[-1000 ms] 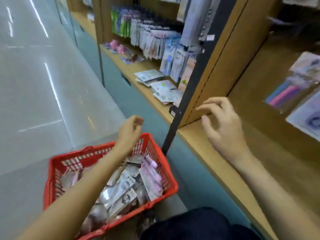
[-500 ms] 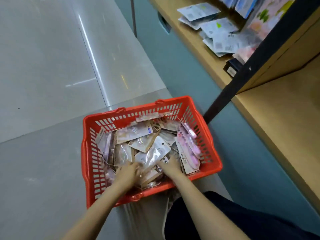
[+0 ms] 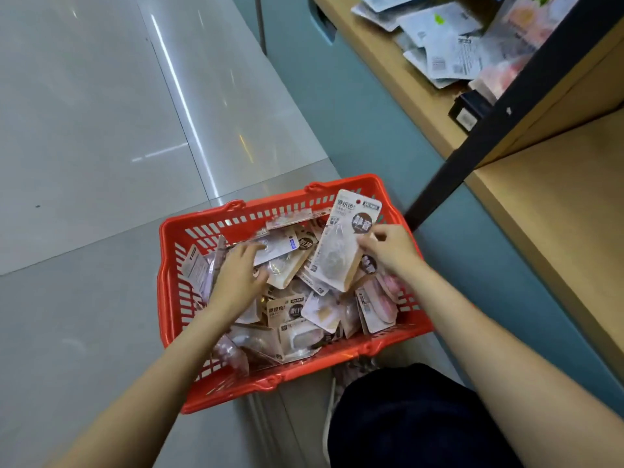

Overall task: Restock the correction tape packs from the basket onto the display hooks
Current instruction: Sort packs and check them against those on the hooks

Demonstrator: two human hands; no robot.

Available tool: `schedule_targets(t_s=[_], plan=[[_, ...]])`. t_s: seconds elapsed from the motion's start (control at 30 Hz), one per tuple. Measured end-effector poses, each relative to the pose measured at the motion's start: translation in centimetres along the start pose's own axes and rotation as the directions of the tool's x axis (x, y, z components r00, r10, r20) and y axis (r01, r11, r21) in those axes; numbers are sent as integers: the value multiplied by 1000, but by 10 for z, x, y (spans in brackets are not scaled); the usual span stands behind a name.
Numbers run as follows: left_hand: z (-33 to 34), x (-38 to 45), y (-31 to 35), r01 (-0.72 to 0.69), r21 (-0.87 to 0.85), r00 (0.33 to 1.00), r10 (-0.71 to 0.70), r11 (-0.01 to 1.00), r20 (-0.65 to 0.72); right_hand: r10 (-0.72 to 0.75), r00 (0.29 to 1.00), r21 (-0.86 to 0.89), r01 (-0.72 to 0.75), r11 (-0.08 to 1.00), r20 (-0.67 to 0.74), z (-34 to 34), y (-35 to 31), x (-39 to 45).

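Observation:
A red plastic basket (image 3: 175,265) stands on the floor, heaped with several blister packs of correction tape. My right hand (image 3: 391,249) pinches one beige correction tape pack (image 3: 344,241) by its right edge and holds it upright above the heap. My left hand (image 3: 239,275) lies in the pile on the left side, its fingers resting on a white pack (image 3: 277,253). No display hooks are in view.
A wooden shelf ledge (image 3: 540,204) runs along the right, above a teal base panel (image 3: 388,136). Loose packs (image 3: 442,42) lie on the ledge at top right beside a black upright post (image 3: 472,150). Glossy floor tiles spread to the left. My dark-clad knee (image 3: 412,420) is below the basket.
Both hands came down from the shelf into the basket. Since half a second ago my right hand has lifted one pack out of the heap, and my left hand slid further up the pile.

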State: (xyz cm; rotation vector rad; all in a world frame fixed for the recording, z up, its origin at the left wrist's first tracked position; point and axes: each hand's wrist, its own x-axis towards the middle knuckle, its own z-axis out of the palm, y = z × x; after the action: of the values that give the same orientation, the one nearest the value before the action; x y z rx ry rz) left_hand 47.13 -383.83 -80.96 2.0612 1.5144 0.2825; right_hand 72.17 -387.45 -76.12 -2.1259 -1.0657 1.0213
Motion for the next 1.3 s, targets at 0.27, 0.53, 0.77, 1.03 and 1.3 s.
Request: schedule_targets(t_s=[0.27, 0.53, 0.77, 1.03, 1.3], plan=[[53, 43, 20, 90, 496, 896, -288, 863, 338, -178, 984, -295, 169, 940, -4, -41, 18, -1], [33, -10, 57, -277, 572, 914, 28, 772, 405, -194, 980, -304, 198, 932, 45, -46, 29, 11], [38, 21, 41, -225, 403, 906, 38, 887, 421, -202, 976, -327, 218, 919, 80, -54, 41, 7], [60, 18, 42, 198, 104, 877, -223, 975, 425, -161, 985, -302, 171, 938, 57, -64, 53, 6], [-27, 30, 106, 130, -641, 978, 7, 756, 207, -93, 996, 134, 92, 987, 2, -109, 13, -29]])
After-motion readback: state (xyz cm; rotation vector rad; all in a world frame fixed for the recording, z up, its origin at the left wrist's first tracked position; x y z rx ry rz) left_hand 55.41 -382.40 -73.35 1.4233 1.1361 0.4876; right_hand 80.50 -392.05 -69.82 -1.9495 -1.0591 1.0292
